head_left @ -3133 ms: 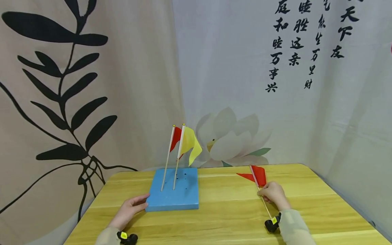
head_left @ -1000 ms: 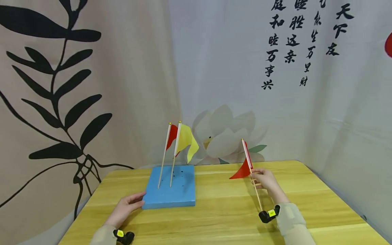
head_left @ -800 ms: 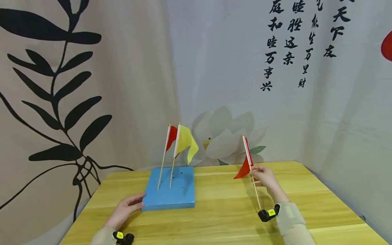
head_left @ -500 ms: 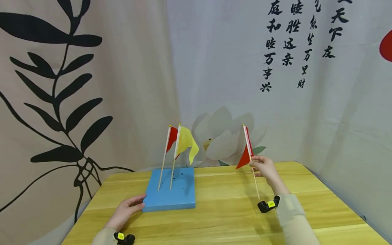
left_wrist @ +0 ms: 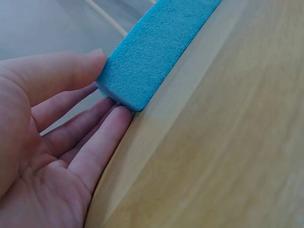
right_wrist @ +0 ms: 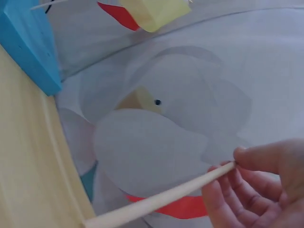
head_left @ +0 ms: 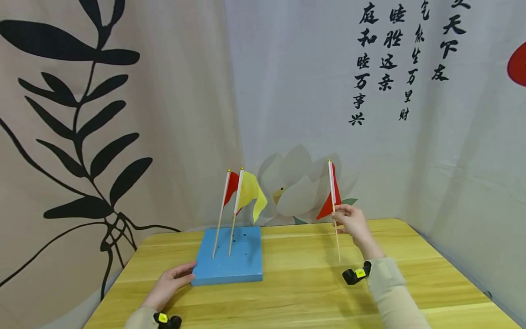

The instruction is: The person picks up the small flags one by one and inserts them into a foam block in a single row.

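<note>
My left hand [head_left: 170, 284] rests its fingertips against the left side of a blue foam block [head_left: 228, 269]; in the left wrist view the fingers are fairly straight and the thumb [left_wrist: 76, 71] lies at the block's corner. Two small flags stand in the block: a red flag [head_left: 232, 187] and, in front of it, a yellow flag [head_left: 251, 192]. To the right, my right hand [head_left: 354, 224] pinches the wooden stick [right_wrist: 161, 198] of another red flag [head_left: 336, 187] between thumb and fingers. That flag stands nearly upright, its bare lower end pointing down over the table.
Small holes [head_left: 244, 241] dot the block's top behind and right of the flags. The wooden table [head_left: 300, 297] ends at a back edge close to a printed curtain [head_left: 296, 91] with a plant, a flower and lettering.
My right hand has lifted the red flag and turned it from lying at a slant to nearly upright, then shifted it slightly left. My left hand and the block stay in place.
</note>
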